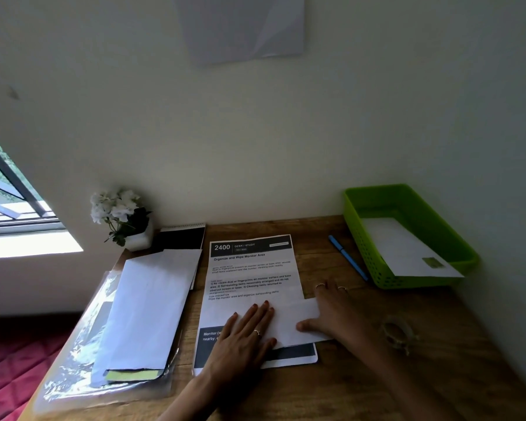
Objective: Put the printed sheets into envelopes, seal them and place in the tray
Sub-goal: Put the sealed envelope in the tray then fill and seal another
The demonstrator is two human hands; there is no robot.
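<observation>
Left hand (pixel 246 335) flat on folded sheet (pixel 295 325), wooden desk (pixel 422 375).

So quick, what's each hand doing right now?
Left hand: open, fingers flat, pressing on the folded sheet.
Right hand: open, resting on the same folded sheet's right end.

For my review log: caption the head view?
Both hands flatten a folded sheet over printed sheets; green tray holds one envelope.
</observation>
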